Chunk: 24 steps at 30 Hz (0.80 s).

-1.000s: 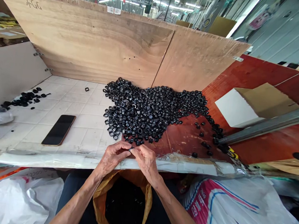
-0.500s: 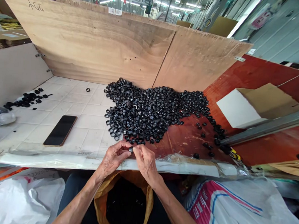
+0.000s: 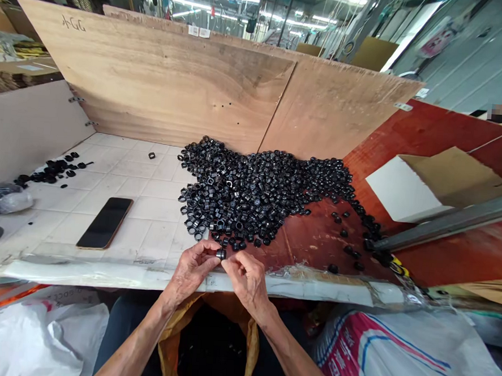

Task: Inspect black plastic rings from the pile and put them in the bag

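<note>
At the front edge of the table, my left hand (image 3: 190,270) pinches a small black plastic ring (image 3: 220,254) between thumb and fingertips. My right hand (image 3: 246,277) is closed beside it, its bent fingertips meeting the right side of the ring. Whatever lies between those right fingertips is hidden. Just beyond both hands spreads a large heap of similar black plastic rings (image 3: 250,193), some hollow and some looking filled. Below my forearms, an open yellow-brown sack (image 3: 252,347) stands between my legs with dark contents.
A phone (image 3: 105,223) lies left on the pale tabletop, with loose black pieces (image 3: 54,170) farther left. Plywood boards (image 3: 176,81) wall the back. At right are an open carton (image 3: 408,189) and a slanting metal bar (image 3: 453,226). White sacks (image 3: 33,333) flank my legs.
The view has tilted slightly, so the table sits a little lower in the picture. My right fingertips have shifted slightly down against the ring, and more of the ring shows.
</note>
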Each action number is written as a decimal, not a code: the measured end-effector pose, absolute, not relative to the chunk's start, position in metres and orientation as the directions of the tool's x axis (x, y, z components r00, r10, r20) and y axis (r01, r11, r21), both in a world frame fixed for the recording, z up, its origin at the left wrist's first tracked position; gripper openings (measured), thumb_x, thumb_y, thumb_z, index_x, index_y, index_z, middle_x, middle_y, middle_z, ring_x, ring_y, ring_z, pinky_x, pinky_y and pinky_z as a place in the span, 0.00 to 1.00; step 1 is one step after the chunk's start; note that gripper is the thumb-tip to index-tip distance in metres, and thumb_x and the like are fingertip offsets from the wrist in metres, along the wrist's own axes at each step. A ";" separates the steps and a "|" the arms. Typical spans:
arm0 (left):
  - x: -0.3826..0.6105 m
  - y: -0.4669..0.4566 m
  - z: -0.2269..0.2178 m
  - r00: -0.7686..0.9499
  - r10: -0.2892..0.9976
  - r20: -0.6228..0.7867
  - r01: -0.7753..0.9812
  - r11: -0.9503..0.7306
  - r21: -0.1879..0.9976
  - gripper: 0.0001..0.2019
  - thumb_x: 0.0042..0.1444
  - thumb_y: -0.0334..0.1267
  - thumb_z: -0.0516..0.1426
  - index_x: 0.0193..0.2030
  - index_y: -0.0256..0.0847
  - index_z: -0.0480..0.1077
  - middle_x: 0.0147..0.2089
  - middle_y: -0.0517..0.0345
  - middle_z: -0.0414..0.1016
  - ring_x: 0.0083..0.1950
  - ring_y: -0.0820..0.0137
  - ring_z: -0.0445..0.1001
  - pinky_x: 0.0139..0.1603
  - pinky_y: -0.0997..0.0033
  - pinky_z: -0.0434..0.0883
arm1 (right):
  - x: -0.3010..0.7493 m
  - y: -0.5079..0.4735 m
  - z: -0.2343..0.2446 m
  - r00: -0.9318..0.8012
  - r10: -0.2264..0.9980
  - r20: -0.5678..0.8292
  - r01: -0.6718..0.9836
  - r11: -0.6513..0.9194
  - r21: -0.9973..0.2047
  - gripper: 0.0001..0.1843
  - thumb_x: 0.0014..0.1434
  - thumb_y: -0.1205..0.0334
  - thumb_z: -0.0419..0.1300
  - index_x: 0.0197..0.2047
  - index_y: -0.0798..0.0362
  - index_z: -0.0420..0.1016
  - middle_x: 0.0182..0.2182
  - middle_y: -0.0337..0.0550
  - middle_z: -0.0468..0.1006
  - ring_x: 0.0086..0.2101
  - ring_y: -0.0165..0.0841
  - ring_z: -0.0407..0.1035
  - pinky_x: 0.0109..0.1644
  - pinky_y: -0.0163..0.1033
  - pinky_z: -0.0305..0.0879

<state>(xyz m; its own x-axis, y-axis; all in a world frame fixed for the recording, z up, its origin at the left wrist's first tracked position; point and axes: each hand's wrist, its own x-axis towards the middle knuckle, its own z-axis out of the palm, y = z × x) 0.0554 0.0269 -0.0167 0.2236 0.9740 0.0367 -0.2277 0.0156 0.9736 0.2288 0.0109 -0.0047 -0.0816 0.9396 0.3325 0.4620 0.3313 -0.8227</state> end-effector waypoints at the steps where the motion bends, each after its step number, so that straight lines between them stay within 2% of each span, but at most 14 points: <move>1: 0.055 0.027 -0.015 0.229 0.973 0.033 -0.232 0.021 0.973 0.15 0.59 0.44 0.67 0.47 0.39 0.74 0.46 0.54 0.80 0.44 0.66 0.79 0.48 0.67 0.75 | 0.228 0.010 -0.005 -0.064 0.941 0.332 0.448 0.324 -0.833 0.08 0.64 0.56 0.63 0.37 0.51 0.78 0.26 0.37 0.74 0.26 0.31 0.66 0.33 0.35 0.64; 5: 0.055 0.026 -0.012 0.266 0.964 0.027 -0.230 0.036 0.973 0.15 0.58 0.45 0.67 0.46 0.39 0.74 0.42 0.54 0.81 0.43 0.66 0.80 0.48 0.66 0.76 | 0.227 0.003 -0.006 -0.032 0.946 0.324 0.437 0.305 -0.846 0.11 0.66 0.55 0.60 0.35 0.51 0.77 0.25 0.38 0.75 0.26 0.31 0.67 0.33 0.36 0.64; 9: 0.056 0.016 -0.016 0.290 0.957 0.022 -0.198 0.038 0.979 0.15 0.58 0.44 0.67 0.47 0.39 0.74 0.43 0.53 0.82 0.45 0.64 0.81 0.51 0.65 0.76 | 0.227 -0.007 -0.006 -0.011 0.952 0.305 0.394 0.284 -0.874 0.10 0.66 0.56 0.59 0.42 0.51 0.78 0.32 0.42 0.79 0.31 0.34 0.72 0.35 0.36 0.67; 11: 0.058 0.007 -0.019 0.280 0.960 0.010 -0.171 0.039 0.985 0.15 0.59 0.43 0.67 0.48 0.40 0.74 0.44 0.53 0.82 0.46 0.64 0.81 0.51 0.65 0.76 | 0.228 -0.012 -0.004 0.006 0.966 0.260 0.375 0.239 -0.896 0.10 0.67 0.57 0.58 0.38 0.51 0.77 0.28 0.40 0.77 0.28 0.33 0.71 0.32 0.35 0.66; 13: 0.061 -0.003 -0.019 0.235 0.972 -0.002 -0.182 0.046 0.982 0.15 0.58 0.43 0.67 0.48 0.41 0.74 0.45 0.53 0.82 0.46 0.65 0.81 0.51 0.66 0.76 | 0.230 -0.017 0.000 0.012 0.969 0.247 0.369 0.225 -0.902 0.07 0.66 0.58 0.59 0.40 0.51 0.77 0.28 0.39 0.76 0.28 0.33 0.70 0.33 0.36 0.67; 16: 0.065 -0.016 -0.012 0.159 0.987 -0.035 -0.239 0.073 0.968 0.17 0.56 0.45 0.68 0.48 0.42 0.73 0.44 0.54 0.81 0.46 0.64 0.81 0.51 0.66 0.78 | 0.231 -0.025 0.009 -0.091 0.939 0.333 0.406 0.340 -0.848 0.07 0.66 0.62 0.59 0.46 0.50 0.77 0.35 0.42 0.77 0.33 0.35 0.72 0.40 0.38 0.70; 20: 0.065 -0.026 0.000 0.149 0.988 -0.049 -0.231 0.083 0.969 0.17 0.56 0.47 0.68 0.46 0.41 0.73 0.44 0.53 0.82 0.48 0.62 0.82 0.51 0.63 0.79 | 0.230 -0.030 0.011 -0.115 0.916 0.385 0.429 0.395 -0.812 0.06 0.68 0.64 0.56 0.43 0.49 0.75 0.37 0.43 0.76 0.36 0.35 0.73 0.41 0.38 0.70; 22: 0.063 -0.030 -0.003 0.136 0.991 -0.008 -0.169 0.031 0.985 0.16 0.58 0.47 0.67 0.48 0.42 0.73 0.46 0.52 0.82 0.49 0.61 0.82 0.53 0.61 0.79 | 0.228 -0.033 0.009 -0.081 0.934 0.349 0.402 0.351 -0.846 0.05 0.67 0.63 0.56 0.40 0.49 0.74 0.34 0.42 0.75 0.34 0.34 0.72 0.38 0.36 0.70; 24: 0.061 -0.034 -0.011 0.146 0.986 0.083 -0.015 -0.082 0.997 0.13 0.63 0.43 0.63 0.51 0.44 0.73 0.48 0.51 0.82 0.50 0.61 0.82 0.55 0.60 0.78 | 0.226 -0.037 0.006 -0.033 0.971 0.236 0.342 0.233 -0.910 0.05 0.65 0.61 0.58 0.36 0.49 0.72 0.29 0.38 0.73 0.30 0.33 0.69 0.33 0.35 0.66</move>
<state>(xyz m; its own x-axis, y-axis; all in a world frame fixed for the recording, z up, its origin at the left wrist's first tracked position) 0.0609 -0.0339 -0.0114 0.1458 0.9858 0.0829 -0.0153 -0.0815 0.9966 0.2257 -0.0366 0.0060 -0.0327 0.9711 0.2365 0.3421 0.2332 -0.9103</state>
